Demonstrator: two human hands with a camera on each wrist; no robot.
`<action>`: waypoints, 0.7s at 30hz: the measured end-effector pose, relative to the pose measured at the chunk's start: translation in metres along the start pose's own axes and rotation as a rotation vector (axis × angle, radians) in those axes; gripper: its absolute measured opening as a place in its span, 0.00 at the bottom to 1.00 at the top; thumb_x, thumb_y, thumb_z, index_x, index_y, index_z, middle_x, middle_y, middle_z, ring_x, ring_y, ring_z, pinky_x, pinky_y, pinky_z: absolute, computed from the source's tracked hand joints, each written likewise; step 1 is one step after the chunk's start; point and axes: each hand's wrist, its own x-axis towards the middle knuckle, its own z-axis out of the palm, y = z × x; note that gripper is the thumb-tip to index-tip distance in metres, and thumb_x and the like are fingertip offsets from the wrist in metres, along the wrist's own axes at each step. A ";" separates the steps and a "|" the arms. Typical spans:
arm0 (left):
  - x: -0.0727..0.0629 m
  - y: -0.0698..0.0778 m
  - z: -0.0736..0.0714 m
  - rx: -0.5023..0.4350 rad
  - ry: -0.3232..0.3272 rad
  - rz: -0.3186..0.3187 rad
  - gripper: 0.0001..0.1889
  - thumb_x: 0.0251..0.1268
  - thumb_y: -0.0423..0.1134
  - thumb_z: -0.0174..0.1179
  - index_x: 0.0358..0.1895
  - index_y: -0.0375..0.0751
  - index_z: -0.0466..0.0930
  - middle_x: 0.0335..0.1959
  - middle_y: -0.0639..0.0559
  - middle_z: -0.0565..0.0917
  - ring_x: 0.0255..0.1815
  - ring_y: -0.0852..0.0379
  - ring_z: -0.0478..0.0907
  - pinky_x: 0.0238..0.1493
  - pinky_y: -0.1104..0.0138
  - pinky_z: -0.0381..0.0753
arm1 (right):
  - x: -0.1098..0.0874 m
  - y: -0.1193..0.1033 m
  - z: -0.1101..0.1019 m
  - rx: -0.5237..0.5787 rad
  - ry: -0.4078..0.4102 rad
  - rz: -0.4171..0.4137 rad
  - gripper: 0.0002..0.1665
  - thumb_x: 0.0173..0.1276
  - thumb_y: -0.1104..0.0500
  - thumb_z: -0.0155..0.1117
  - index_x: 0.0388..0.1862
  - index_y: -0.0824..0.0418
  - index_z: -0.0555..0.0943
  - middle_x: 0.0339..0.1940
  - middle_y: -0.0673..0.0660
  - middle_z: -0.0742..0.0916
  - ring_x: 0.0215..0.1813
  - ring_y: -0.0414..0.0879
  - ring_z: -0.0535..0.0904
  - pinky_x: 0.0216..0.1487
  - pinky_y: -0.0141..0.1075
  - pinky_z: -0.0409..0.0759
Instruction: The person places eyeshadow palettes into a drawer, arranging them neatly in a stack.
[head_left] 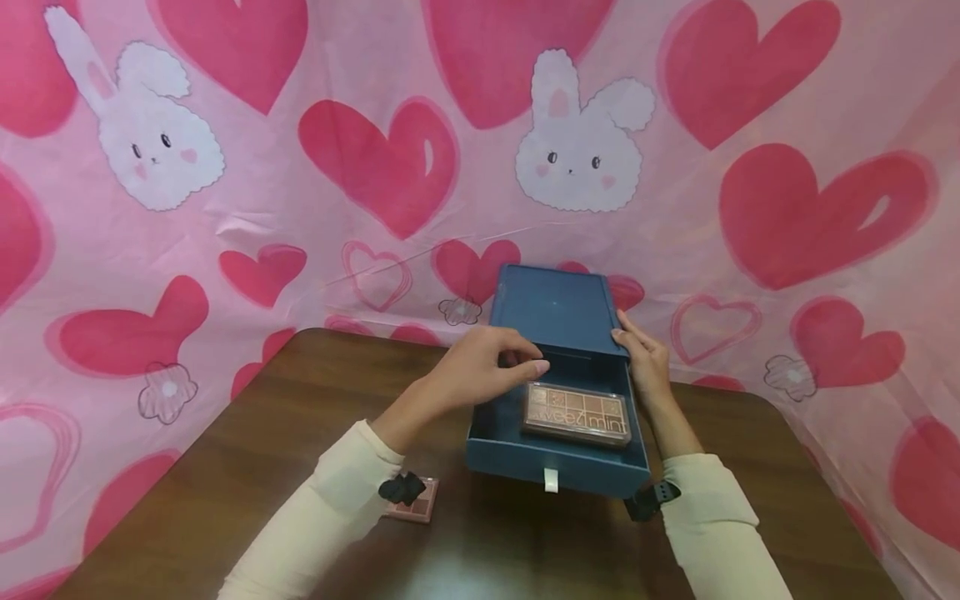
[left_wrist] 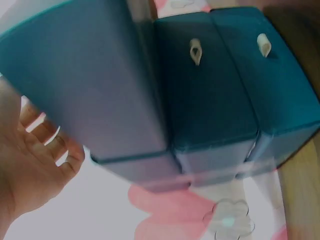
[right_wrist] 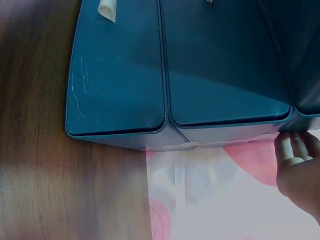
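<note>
A blue drawer box (head_left: 553, 308) stands on the table, its top drawer (head_left: 558, 467) pulled out toward me. Inside that drawer lies an eyeshadow palette (head_left: 576, 415) with a clear lid and pale lettering. My left hand (head_left: 487, 367) hovers over the drawer's left side, its fingers loosely bent and nothing held. Along the right side of the box, my right hand (head_left: 647, 358) rests with its fingers against the wall. The right wrist view shows those fingertips (right_wrist: 285, 145) touching the box's side near the upper drawers.
A second, pinkish palette (head_left: 423, 504) lies on the wooden table (head_left: 300, 467), partly covered by the left wrist's black device (head_left: 401, 488). Two lower drawers with white pull tabs (left_wrist: 264, 45) are closed. Behind hangs a pink cloth (head_left: 285, 167) with hearts and rabbits.
</note>
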 end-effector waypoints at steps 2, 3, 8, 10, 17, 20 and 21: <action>-0.007 -0.003 -0.008 -0.017 0.028 0.001 0.14 0.67 0.47 0.67 0.52 0.48 0.89 0.41 0.56 0.90 0.40 0.62 0.81 0.41 0.69 0.82 | 0.001 0.000 0.000 0.008 -0.001 0.000 0.29 0.73 0.59 0.58 0.73 0.59 0.72 0.77 0.54 0.71 0.77 0.40 0.67 0.66 0.17 0.69; -0.011 -0.005 -0.012 -0.020 0.035 0.000 0.14 0.67 0.46 0.67 0.52 0.48 0.89 0.42 0.56 0.90 0.41 0.62 0.81 0.43 0.69 0.83 | 0.001 -0.001 0.000 0.010 0.000 -0.002 0.29 0.73 0.59 0.58 0.73 0.59 0.73 0.77 0.54 0.71 0.77 0.40 0.67 0.66 0.17 0.70; -0.029 -0.018 -0.026 -0.046 0.063 -0.005 0.14 0.67 0.43 0.67 0.53 0.43 0.88 0.47 0.53 0.91 0.50 0.56 0.84 0.55 0.59 0.85 | 0.003 -0.001 0.000 0.004 0.004 -0.015 0.29 0.73 0.59 0.58 0.72 0.59 0.73 0.76 0.54 0.72 0.77 0.40 0.68 0.65 0.16 0.70; -0.036 -0.024 -0.029 -0.051 0.073 0.001 0.14 0.66 0.41 0.67 0.52 0.41 0.88 0.48 0.51 0.91 0.52 0.53 0.85 0.58 0.55 0.85 | 0.003 -0.001 0.000 0.010 0.000 -0.015 0.29 0.74 0.59 0.58 0.73 0.59 0.73 0.77 0.54 0.72 0.77 0.39 0.67 0.65 0.16 0.70; -0.070 -0.054 -0.030 -0.043 0.082 -0.055 0.12 0.65 0.39 0.68 0.49 0.42 0.89 0.44 0.51 0.92 0.46 0.55 0.86 0.54 0.54 0.86 | 0.002 0.002 0.000 0.032 -0.004 -0.012 0.29 0.73 0.60 0.57 0.73 0.61 0.72 0.77 0.55 0.72 0.77 0.39 0.67 0.64 0.17 0.71; -0.086 -0.068 -0.029 -0.033 0.059 -0.074 0.11 0.65 0.38 0.69 0.49 0.42 0.89 0.42 0.51 0.91 0.43 0.57 0.85 0.52 0.55 0.86 | 0.002 0.002 0.000 0.033 -0.006 -0.008 0.29 0.74 0.60 0.57 0.73 0.61 0.72 0.77 0.55 0.72 0.78 0.39 0.66 0.66 0.17 0.70; -0.091 -0.073 -0.028 -0.033 0.043 -0.087 0.11 0.64 0.38 0.69 0.48 0.43 0.89 0.42 0.51 0.91 0.43 0.57 0.85 0.51 0.55 0.86 | 0.002 0.002 0.000 0.036 -0.005 -0.009 0.29 0.73 0.60 0.57 0.73 0.61 0.72 0.77 0.55 0.72 0.78 0.39 0.66 0.67 0.18 0.70</action>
